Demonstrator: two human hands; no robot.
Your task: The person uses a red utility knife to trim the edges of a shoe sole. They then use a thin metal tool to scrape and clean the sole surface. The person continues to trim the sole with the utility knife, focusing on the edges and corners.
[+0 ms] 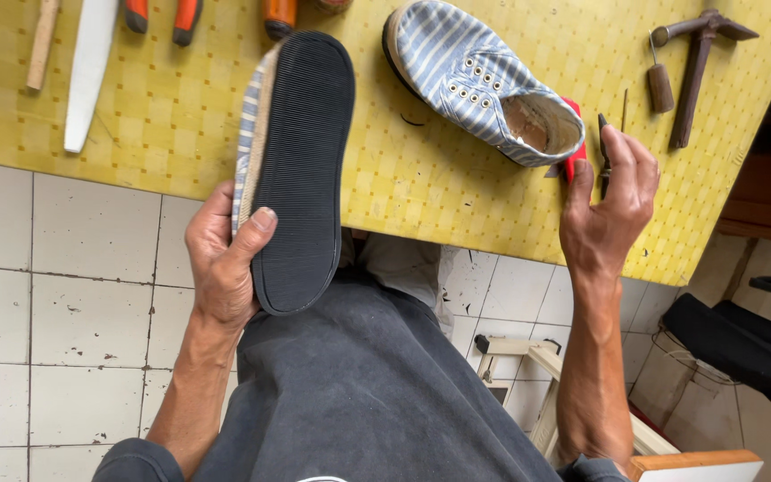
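Seen from above, a seated person's left hand (pixel 222 259) grips a striped canvas shoe (pixel 296 170) by its heel end, thumb pressed on the black ribbed sole, which faces the camera. The shoe stands over the near edge of a yellow checked table (pixel 180 116), its long axis running almost straight away from the person, toe pointing to the far side and leaning slightly right. The right hand (pixel 609 210) curls narrowly around a small dark pointed tool (pixel 603 147) and touches a red-handled tool (pixel 573 152) lying just beside the matching second shoe (pixel 479 80), which sits upright on the table. A hammer (pixel 698 71) lies further right. Held only at the heel, the shoe could likely twist or slip, and the pointed tip sits close to the fingers, so a jab seems possible.
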